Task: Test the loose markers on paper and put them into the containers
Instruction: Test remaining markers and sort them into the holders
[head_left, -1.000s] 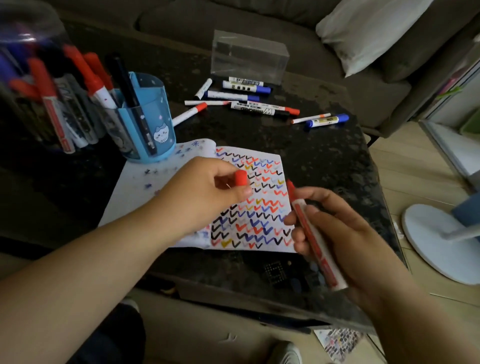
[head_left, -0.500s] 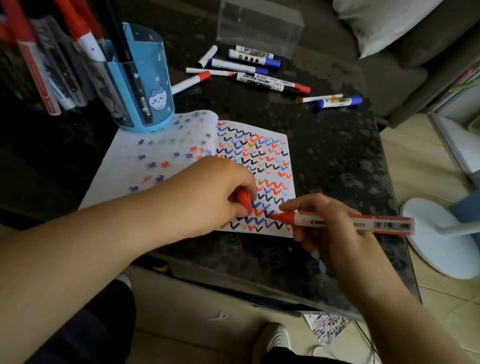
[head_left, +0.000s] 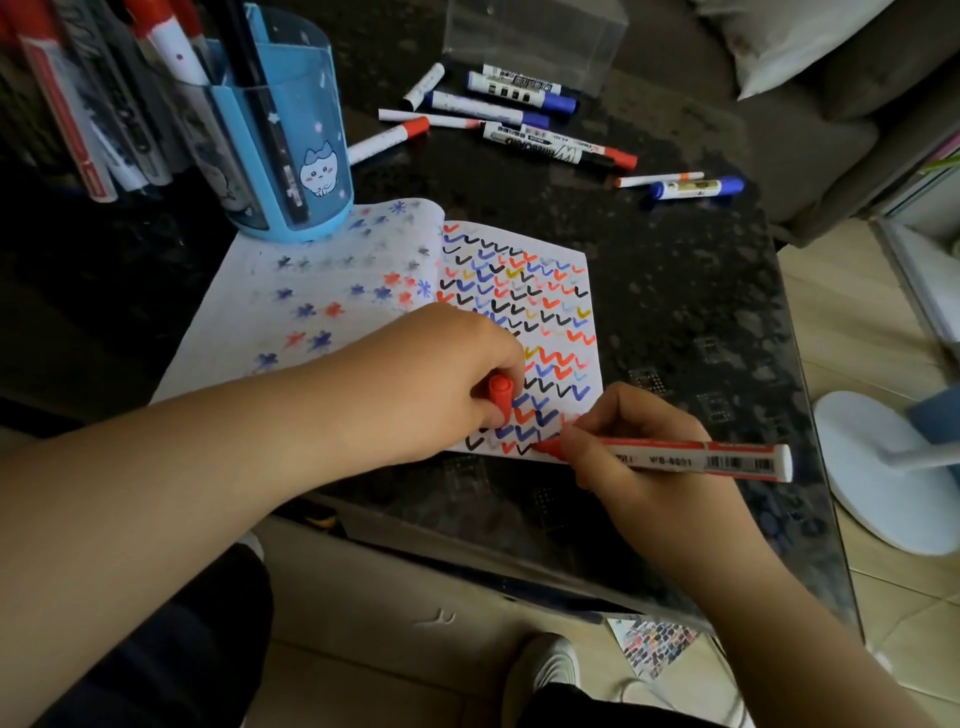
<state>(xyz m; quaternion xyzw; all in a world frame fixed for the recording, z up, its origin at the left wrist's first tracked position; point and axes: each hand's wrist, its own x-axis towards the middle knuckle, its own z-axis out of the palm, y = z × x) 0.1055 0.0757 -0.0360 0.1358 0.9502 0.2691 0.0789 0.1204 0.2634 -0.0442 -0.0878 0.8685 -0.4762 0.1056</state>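
Note:
My right hand grips an uncapped red marker, its tip touching the bottom edge of the open notebook. The page is covered in coloured check marks. My left hand rests on the page and holds the marker's red cap in curled fingers. Several loose markers lie on the dark table beyond the notebook. A blue cat-print holder with markers stands at the notebook's top left, and a clear container full of markers sits at the far left.
An empty clear plastic box stands behind the loose markers. A sofa with a white cushion is beyond the table. A white fan base is on the floor to the right, just past the table's edge.
My right hand turned the red marker from upright to lying sideways and brought its tip down to the page's bottom edge. My left hand settled lower on the page with the cap.

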